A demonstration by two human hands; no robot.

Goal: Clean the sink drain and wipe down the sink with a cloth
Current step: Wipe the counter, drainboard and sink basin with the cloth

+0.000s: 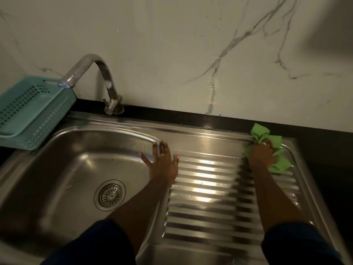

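The steel sink (80,161) has a deep basin on the left with a round slotted drain (110,195) in its floor. A ribbed drainboard (210,197) runs to the right of the basin. My left hand (162,163) lies flat with fingers spread on the ridge between basin and drainboard, holding nothing. My right hand (261,153) presses a bunched green cloth (275,150) onto the far right corner of the drainboard. Part of the cloth is hidden under the hand.
A curved chrome tap (95,73) rises behind the basin, its spout over the left side. A teal perforated basket (32,111) sits on the sink's back left corner. A black counter strip (191,117) and a marble wall lie behind.
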